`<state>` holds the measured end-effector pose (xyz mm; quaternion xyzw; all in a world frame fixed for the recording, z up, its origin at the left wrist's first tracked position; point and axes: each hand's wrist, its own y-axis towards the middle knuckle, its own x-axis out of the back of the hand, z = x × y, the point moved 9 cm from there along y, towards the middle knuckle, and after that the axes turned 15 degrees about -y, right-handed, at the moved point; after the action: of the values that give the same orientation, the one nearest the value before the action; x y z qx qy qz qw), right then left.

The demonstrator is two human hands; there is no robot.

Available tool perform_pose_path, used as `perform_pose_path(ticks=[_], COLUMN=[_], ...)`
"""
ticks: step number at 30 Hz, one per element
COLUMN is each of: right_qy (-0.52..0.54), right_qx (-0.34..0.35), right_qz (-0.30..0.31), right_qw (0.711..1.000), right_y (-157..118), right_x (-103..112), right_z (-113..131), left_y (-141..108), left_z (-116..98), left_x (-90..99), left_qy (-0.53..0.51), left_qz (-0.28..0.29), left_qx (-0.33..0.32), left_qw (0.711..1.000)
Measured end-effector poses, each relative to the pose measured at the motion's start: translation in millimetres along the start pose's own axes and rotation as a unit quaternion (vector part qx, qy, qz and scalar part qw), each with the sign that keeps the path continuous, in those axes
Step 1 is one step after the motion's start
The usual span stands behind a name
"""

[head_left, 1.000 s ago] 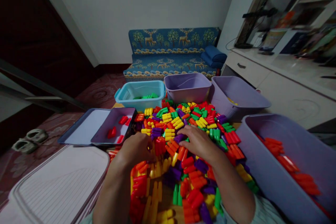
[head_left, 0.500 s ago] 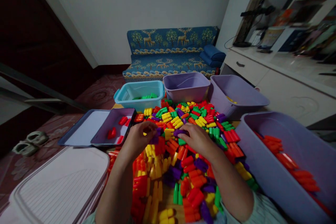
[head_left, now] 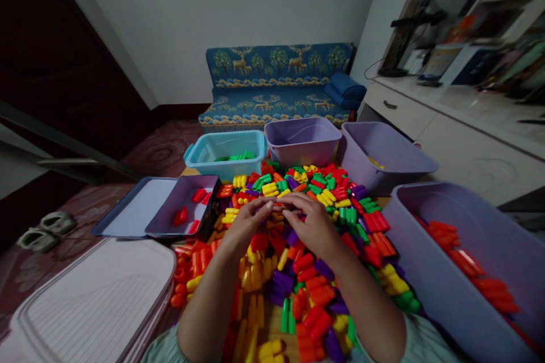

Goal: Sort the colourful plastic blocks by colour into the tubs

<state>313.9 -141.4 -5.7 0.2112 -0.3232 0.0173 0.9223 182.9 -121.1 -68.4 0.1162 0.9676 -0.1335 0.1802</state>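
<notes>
My left hand (head_left: 251, 216) and my right hand (head_left: 310, 221) meet over the middle of a heap of plastic building blocks. Both have curled fingers, with the fingertips nearly touching. Whatever lies between them is mostly hidden by the fingers. Beneath the hands the heap mixes red, orange, yellow, green and purple blocks, each shaped like joined rounded tubes. A purple block (head_left: 281, 283) lies nearer to me, and a green block (head_left: 288, 315) stands out below it on bare wood.
At the back are a light-blue bin (head_left: 200, 165) with green blocks and a purple bin (head_left: 304, 153). Two more purple bins stand right, one (head_left: 383, 144) with yellow pieces, the nearer (head_left: 409, 227) with orange. Left are a shallow box (head_left: 164, 221) with red blocks and a pale lid (head_left: 93, 295).
Both hands have come together from either side of a yellow block. The purple blocks seen at my fingers earlier are now mostly out of sight.
</notes>
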Motion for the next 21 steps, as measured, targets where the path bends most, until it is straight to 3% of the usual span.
perform_pose_path(ticks=[3,7,11,15,18,21], right_qy=[-0.156,-0.285,-0.325,-0.348,-0.354,-0.359], right_qx=[-0.004,-0.042,-0.029,-0.022,-0.033,-0.037], right_qz=[-0.050,0.006,0.053,0.068,0.069,0.071], right_qw=[0.986,0.957,0.944,0.935,0.932,0.930], right_y=[1.3,1.5,-2.6,-5.9,-6.5,-6.1], right_x=[16.8,12.4,-0.4,-4.1,-1.4,0.5], right_z=[-11.7,-38.8,-41.9,-38.4,-39.2,-39.0], left_y=[2.9,5.6,-0.4,-15.4,-21.1,-20.0], left_z=[-1.8,-4.4,-17.7,-19.8,-11.9,-3.4], left_x=[14.5,24.8,1.2,-35.0,-47.4,-48.0], left_qy=[0.023,0.088,0.202,0.343,0.443,0.487], left_qz=[-0.053,-0.075,0.010,0.119,0.156,0.162], left_qx=[-0.022,-0.056,-0.138,-0.175,-0.182,-0.176], left_qw=[0.998,0.992,0.969,0.915,0.864,0.840])
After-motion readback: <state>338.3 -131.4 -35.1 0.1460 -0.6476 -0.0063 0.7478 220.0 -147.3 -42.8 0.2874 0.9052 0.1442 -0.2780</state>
